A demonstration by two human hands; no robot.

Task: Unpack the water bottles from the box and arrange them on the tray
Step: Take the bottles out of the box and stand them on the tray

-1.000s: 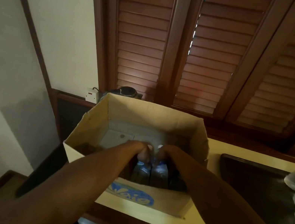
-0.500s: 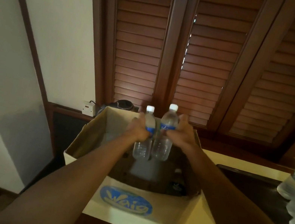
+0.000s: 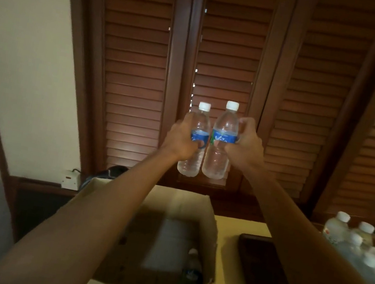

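Note:
My left hand (image 3: 181,140) grips a clear water bottle (image 3: 192,162) with a blue label and white cap. My right hand (image 3: 243,146) grips a second, slightly taller bottle (image 3: 218,157) right beside it. Both bottles are upright, held high above the open cardboard box (image 3: 213,224). One bottle (image 3: 192,263) remains visible low in the box's right corner. The dark tray (image 3: 259,267) lies to the right of the box, with several bottles (image 3: 358,244) standing on its far right part.
Dark wooden louvred shutters (image 3: 225,61) fill the wall behind. A white wall socket (image 3: 70,180) and a dark object (image 3: 113,170) sit behind the box at left. The box and tray rest on a pale yellow counter (image 3: 236,225).
Both hands took a bottle each inside the box and lifted them straight up, from within the box to well above its rim.

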